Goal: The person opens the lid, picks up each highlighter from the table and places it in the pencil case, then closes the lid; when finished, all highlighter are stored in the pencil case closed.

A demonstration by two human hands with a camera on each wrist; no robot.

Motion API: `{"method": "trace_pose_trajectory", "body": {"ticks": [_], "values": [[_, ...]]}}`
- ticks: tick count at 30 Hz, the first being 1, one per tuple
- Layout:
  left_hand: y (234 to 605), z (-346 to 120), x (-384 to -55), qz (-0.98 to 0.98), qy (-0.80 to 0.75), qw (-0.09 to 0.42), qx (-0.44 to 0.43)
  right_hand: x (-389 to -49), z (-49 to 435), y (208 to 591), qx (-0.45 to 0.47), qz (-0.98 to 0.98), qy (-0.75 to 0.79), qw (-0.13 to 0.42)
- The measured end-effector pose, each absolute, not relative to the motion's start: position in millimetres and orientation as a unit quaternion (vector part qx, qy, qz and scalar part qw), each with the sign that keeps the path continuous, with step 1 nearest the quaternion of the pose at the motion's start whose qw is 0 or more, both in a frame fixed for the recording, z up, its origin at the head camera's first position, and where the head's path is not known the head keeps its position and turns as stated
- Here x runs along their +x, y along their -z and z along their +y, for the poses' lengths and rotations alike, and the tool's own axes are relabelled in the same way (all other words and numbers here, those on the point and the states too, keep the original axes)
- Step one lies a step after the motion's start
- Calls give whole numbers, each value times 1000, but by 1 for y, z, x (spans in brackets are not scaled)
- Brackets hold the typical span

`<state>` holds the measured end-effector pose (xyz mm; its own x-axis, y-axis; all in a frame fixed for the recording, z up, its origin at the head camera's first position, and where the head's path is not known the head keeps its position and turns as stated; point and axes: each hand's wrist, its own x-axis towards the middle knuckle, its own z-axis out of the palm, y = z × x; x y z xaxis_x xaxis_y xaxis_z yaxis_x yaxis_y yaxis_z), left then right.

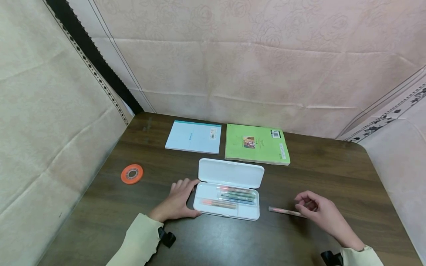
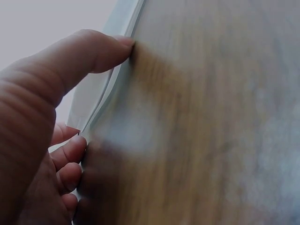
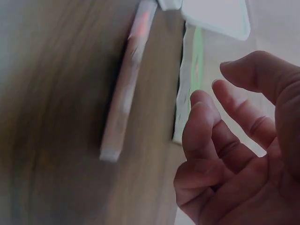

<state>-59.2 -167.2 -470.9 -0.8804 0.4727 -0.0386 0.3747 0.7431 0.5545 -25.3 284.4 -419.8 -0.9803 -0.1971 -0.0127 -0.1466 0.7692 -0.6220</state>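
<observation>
A white pencil case (image 1: 247,211) lies with its lid (image 1: 231,173) raised, and several pens (image 1: 237,195) rest inside. At its left end, my left hand (image 1: 179,201) holds the case, thumb at the front corner and index finger near the hinge. The left wrist view shows the thumb (image 2: 105,50) pressed to the case's edge. To the right of the case, a slim pinkish pen (image 1: 283,211) lies on the table. My right hand (image 1: 317,210) hovers over that pen's right end, fingers loosely bent, with nothing between them. In the right wrist view the pen (image 3: 125,89) lies apart from the fingertips.
Behind the case lie a light blue booklet (image 1: 193,137) and a thicker green book (image 1: 257,145). An orange ring-shaped roll (image 1: 132,174) sits at the left of the dark wooden table (image 1: 233,244). Pale patterned cloth (image 1: 249,66) hangs around the table's back and sides.
</observation>
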Motion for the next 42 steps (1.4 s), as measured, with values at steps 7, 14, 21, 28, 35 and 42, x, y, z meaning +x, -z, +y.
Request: {"method": "trace_pose_trajectory", "body": {"ticks": [7, 14, 21, 28, 35, 42], "values": [[472, -168, -58, 929, -277, 91, 226, -19, 303, 431, -84, 945, 312, 39], [474, -168, -58, 929, -278, 92, 225, -11, 313, 445, -84, 947, 309, 38], [476, -169, -59, 930, -275, 87, 227, -6, 313, 454, -97, 950, 297, 21], [474, -168, -59, 929, -278, 88, 227, -7, 312, 454, -74, 956, 275, 72], [472, -168, -59, 930, -276, 89, 227, -8, 313, 454, -71, 952, 281, 98], [471, -168, -59, 931, -274, 96, 223, -8, 312, 453, -70, 949, 290, 108]]}}
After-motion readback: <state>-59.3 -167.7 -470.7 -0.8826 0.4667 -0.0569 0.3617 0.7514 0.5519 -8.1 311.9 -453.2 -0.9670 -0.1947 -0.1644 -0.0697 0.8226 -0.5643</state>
